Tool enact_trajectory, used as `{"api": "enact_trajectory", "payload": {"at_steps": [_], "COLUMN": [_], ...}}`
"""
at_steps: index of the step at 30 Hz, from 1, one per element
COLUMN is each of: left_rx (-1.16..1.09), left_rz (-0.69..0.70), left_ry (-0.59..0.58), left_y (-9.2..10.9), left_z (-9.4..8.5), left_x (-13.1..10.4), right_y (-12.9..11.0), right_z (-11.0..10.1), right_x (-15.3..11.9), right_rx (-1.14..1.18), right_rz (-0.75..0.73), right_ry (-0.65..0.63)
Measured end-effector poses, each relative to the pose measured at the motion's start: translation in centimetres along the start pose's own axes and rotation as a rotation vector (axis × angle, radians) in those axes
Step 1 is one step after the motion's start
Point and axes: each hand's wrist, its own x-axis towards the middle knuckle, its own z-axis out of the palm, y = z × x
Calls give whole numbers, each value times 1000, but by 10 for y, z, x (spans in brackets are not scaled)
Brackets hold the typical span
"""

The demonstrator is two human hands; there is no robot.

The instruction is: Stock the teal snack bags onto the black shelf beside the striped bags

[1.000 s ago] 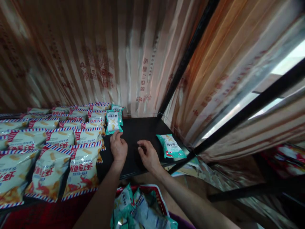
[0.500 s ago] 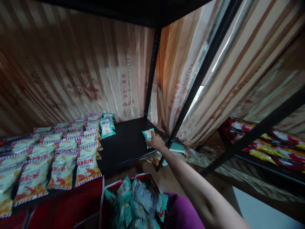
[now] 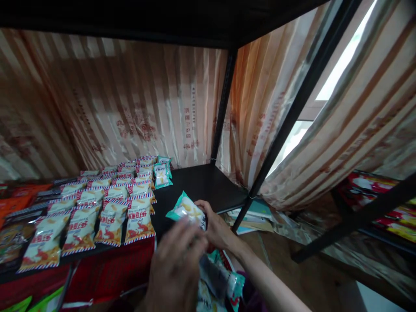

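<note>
A teal-and-white snack bag [image 3: 187, 208] is gripped at its right side by my right hand [image 3: 212, 223], held above the front edge of the black shelf [image 3: 208, 184]. My left hand [image 3: 178, 264] is raised close in front of the bag; it is smeared by motion, and whether it touches the bag I cannot tell. Below both hands, a box holds more teal snack bags [image 3: 211, 290], partly hidden by my left hand and right arm. Two matching teal bags [image 3: 162, 174] stand on the shelf, beside the rows of white-and-red snack bags [image 3: 140, 219].
Orange packets [image 3: 22, 201] and dark packets [image 3: 19, 238] fill the shelf's left end. A black post [image 3: 279, 134] rises at the right front. Papers [image 3: 256, 216] lie behind it. Another shelf with red and yellow packets [image 3: 383, 208] stands at far right.
My right hand has drawn the teal bag back from the shelf toward me. My left hand has come into view beside it. The view has shifted left.
</note>
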Motion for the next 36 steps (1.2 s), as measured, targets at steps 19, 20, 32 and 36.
{"api": "enact_trajectory", "payload": {"at_steps": [19,20,32,36], "left_rx": [-665,-674,-681,-573], "left_rz": [-746,-733,-901,-895], "left_ry": [308,320,-39,-247], "left_y": [-22,-24,-40,-40], "left_z": [46,49,47,35], "left_x": [109,108,124,131], "right_y": [3,3,7,13], "right_z": [-6,-6,-24,-24], "right_x": [42,45,58,59], "right_rx": [256,365,914,846], "right_rz": [-26,30,251,232], "right_ry": [369,397,244,156]}}
